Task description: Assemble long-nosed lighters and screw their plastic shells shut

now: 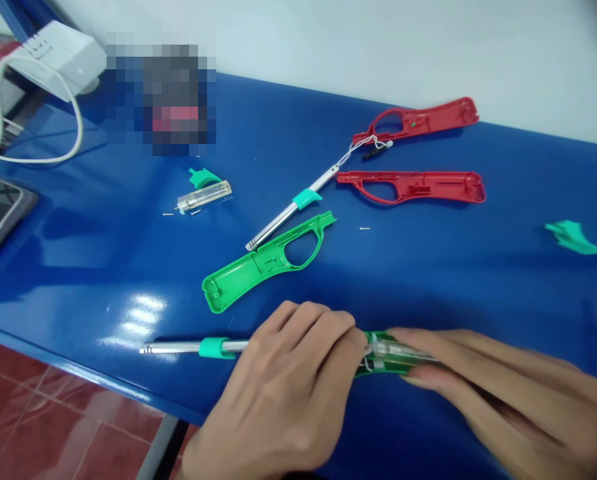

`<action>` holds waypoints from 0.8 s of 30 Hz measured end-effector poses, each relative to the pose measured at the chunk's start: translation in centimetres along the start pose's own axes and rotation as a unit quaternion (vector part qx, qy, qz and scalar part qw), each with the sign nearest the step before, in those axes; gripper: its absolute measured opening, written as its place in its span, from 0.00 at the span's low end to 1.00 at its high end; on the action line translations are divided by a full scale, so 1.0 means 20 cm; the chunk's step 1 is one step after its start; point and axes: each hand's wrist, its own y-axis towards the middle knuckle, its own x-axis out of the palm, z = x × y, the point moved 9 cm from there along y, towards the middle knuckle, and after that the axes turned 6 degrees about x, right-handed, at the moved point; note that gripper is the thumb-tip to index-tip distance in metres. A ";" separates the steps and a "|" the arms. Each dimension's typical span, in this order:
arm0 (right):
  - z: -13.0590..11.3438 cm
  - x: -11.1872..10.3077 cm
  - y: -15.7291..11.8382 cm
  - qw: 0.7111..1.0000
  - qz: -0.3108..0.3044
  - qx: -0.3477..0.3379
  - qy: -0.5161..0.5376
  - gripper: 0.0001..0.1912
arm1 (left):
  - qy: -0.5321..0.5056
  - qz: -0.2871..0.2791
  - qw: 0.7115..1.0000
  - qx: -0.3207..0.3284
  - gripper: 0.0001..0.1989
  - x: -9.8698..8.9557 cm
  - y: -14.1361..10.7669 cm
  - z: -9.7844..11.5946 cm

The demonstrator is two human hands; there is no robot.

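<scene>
The person's left hand (283,393) is nearest. Its fingers are bent and closed over the green casing (373,369); what the fingertips do underneath is hidden. The right hand (508,387) grasps the other part of this casing, with the thumb and a finger on its two opposite sides. Between these fingers lies a clear tank (396,348), and a thin white wire (368,364) shows just beside the left fingers. To the left of the left fingers a metal tube (171,348) sticks out, with a teal collar (213,347) around it.

Beyond the left fingers, a green half-shell (238,277) lies open on the blue table (428,267). Farther is a second metal tube (278,219) with its own teal sleeve (306,198). Farther left of the fingers lies a loose clear tank (206,196) beside a teal piece (203,177). Farthest beyond the fingers are two red half-shells (433,187).
</scene>
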 end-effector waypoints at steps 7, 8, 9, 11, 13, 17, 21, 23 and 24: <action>-0.01 0.04 0.02 0.999 -0.013 0.038 -0.006 0.08 | -0.046 -0.021 0.998 -0.045 0.14 0.02 -0.03 -0.04; 0.00 0.04 0.02 0.999 -0.017 0.047 0.005 0.08 | -0.053 -0.013 0.997 -0.046 0.16 0.01 -0.03 -0.04; 0.00 0.05 0.01 0.998 -0.021 0.052 0.013 0.09 | -0.058 -0.004 0.997 -0.047 0.17 -0.01 -0.03 -0.03; 0.01 0.05 0.00 0.999 -0.016 0.049 0.016 0.09 | -0.061 0.010 0.997 -0.050 0.17 -0.03 -0.03 -0.03; 0.01 0.03 0.00 0.999 -0.002 0.045 0.011 0.09 | -0.055 0.009 0.997 -0.053 0.14 -0.04 -0.02 -0.02; 0.03 0.02 -0.01 0.998 -0.002 0.058 0.021 0.05 | -0.033 -0.007 0.999 -0.041 0.11 -0.03 -0.02 0.00; 0.01 0.02 0.00 0.998 -0.004 0.054 0.038 0.03 | -0.023 -0.009 0.999 -0.025 0.11 -0.02 -0.02 0.01; 0.02 0.03 0.01 0.997 -0.014 0.060 0.049 0.04 | -0.020 -0.011 0.999 -0.023 0.10 -0.01 -0.01 0.01; 0.02 0.03 0.01 0.996 -0.019 0.066 0.052 0.04 | -0.020 -0.011 0.999 -0.024 0.10 -0.01 -0.01 0.01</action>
